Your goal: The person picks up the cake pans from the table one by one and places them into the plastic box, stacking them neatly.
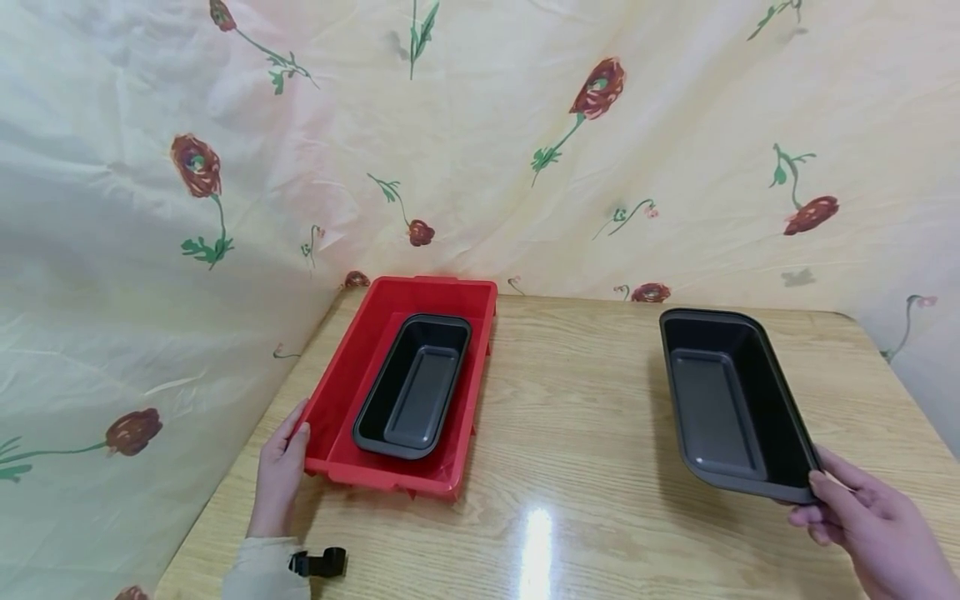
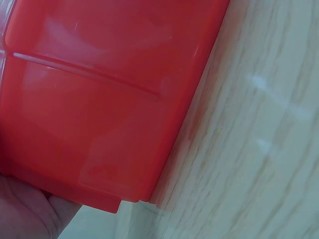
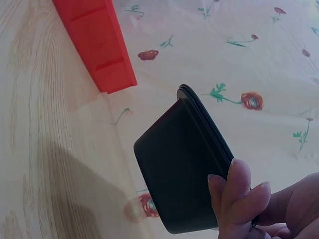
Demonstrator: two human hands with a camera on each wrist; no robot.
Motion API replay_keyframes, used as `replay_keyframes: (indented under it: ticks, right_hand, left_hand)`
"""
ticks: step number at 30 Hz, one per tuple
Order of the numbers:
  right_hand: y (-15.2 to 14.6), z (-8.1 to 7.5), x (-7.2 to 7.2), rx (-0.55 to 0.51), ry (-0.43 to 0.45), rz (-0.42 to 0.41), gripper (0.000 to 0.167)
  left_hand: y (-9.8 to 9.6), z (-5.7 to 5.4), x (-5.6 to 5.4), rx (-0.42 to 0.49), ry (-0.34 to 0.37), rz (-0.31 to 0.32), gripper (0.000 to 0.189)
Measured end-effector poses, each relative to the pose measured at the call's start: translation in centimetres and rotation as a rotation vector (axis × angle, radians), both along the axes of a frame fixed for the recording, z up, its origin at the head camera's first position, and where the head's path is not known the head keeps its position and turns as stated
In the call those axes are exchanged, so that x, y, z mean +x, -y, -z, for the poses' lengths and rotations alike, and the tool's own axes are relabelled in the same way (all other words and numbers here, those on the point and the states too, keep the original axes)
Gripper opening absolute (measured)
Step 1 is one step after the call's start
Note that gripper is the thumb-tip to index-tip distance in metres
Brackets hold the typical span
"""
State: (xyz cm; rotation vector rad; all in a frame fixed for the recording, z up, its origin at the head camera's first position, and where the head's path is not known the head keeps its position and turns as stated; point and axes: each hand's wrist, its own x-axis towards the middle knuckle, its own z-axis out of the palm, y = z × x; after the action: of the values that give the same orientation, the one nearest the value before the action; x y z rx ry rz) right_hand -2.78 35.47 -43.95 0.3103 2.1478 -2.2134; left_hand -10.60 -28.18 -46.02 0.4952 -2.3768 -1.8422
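Note:
On the left of the table stands a red plastic tray (image 1: 341, 467), with a dark grey loaf pan (image 1: 417, 392) lying inside it. My left hand (image 1: 281, 475) grips the tray's near left edge. The left wrist view shows the tray's red outer surface (image 2: 99, 124) above part of that hand (image 2: 30, 209). Over the right side of the table, a second dark loaf pan (image 1: 712, 408) is held up at a tilt. My right hand (image 1: 870, 517) pinches its near right corner, thumb on the rim. Its outer wall (image 3: 179, 169) faces the right wrist camera.
The pale wooden table (image 1: 577, 400) bears a bright light reflection near its front. Cream cloth with red flowers (image 1: 480, 125) hangs behind the table and along its left side. A black strap (image 1: 322, 562) sits at my left wrist.

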Motion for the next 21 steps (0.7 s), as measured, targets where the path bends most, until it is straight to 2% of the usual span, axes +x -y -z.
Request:
replay_keyframes:
  ticks: [2, 8, 14, 18, 21]
  right_hand:
    - [0.1, 0.0, -0.1, -0.007, -0.018, -0.017, 0.034]
    - [0.9, -0.3, -0.4, -0.004, -0.054, -0.053, 0.036]
    - [1.9, -0.7, -0.7, -0.007, -0.051, -0.073, 0.033]
    - [2.7, -1.0, -1.0, -0.049, -0.090, -0.102, 0.036]
    - [3.3, -1.5, -1.2, -0.051, -0.084, -0.119, 0.038]
  left_hand:
    - [0.0, 0.0, 0.0, 0.001, -0.003, 0.001, 0.050]
    - [-0.1, -0.2, 0.1, -0.005, -0.014, 0.001, 0.050]
    - [-0.2, -0.3, 0.1, -0.004, -0.009, 0.003, 0.052]
    - [-0.1, -0.3, 0.1, 0.004, -0.002, 0.006, 0.051]
    - [0.0, -0.2, 0.0, 0.009, -0.004, 0.012, 0.051]
